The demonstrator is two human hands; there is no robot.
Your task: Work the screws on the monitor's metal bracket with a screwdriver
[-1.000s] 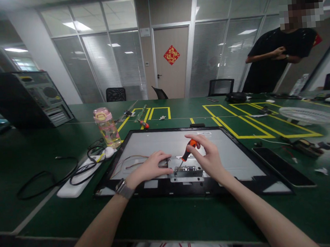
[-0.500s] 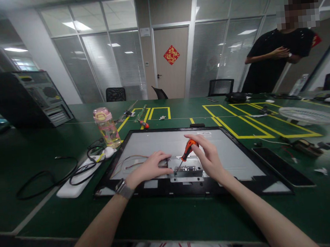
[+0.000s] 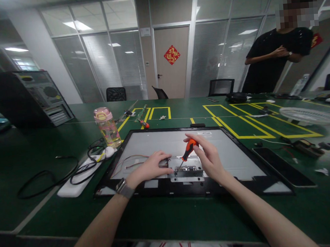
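A monitor panel (image 3: 230,152) lies face down on the green table, its black frame around a pale grey back. A small metal circuit-board cover (image 3: 187,171) sits near its front edge. My right hand (image 3: 209,158) pinches an orange-handled screwdriver (image 3: 187,150), whose tip rests on the left end of that metal cover. My left hand (image 3: 151,168), a watch on its wrist, lies with fingers stretched flat on the panel beside the cover, close to the screwdriver tip. Thin coloured wires (image 3: 130,162) run across the panel left of this hand.
A pink-lidded bottle (image 3: 107,128) and black cables (image 3: 57,177) on a white slab lie left. A computer case (image 3: 28,98) stands far left. A black strip (image 3: 282,165) and fan grille (image 3: 307,114) lie right. A person in black (image 3: 274,61) stands at the back right.
My right hand's fingers have shifted slightly on the screwdriver handle, which stays on the same spot. The standing person has moved an arm a little.
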